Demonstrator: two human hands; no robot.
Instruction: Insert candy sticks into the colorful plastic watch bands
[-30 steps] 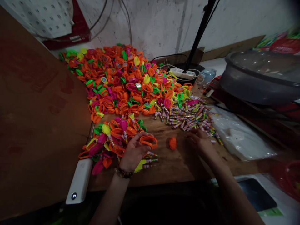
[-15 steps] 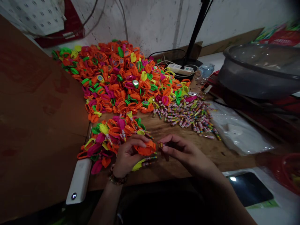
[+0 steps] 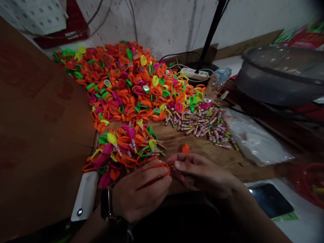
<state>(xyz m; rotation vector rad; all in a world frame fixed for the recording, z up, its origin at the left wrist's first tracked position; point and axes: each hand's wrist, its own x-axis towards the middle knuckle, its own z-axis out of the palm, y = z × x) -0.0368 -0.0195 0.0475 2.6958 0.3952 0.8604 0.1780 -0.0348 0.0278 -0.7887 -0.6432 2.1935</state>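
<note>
My left hand, back turned up and a dark watch at the wrist, is closed around an orange toy watch. Close against it, my right hand pinches a small brownish piece at the orange band's right edge; its details are too dim to make out. Just beyond my right fingers, a small orange piece lies on the wooden table. Left of my hands is a smaller heap of coloured toy watches, some with wrapped candy tubes on them.
A large heap of toy watches spreads behind, beside a pile of candy tubes. A cardboard box and white power bank are left. At right are a clear bag, a grey basin, a phone and a red basket.
My left hand has turned palm-down, showing the wrist watch, and moved nearer to me. The hands have come together. An orange piece now shows on the table beyond my right hand.
</note>
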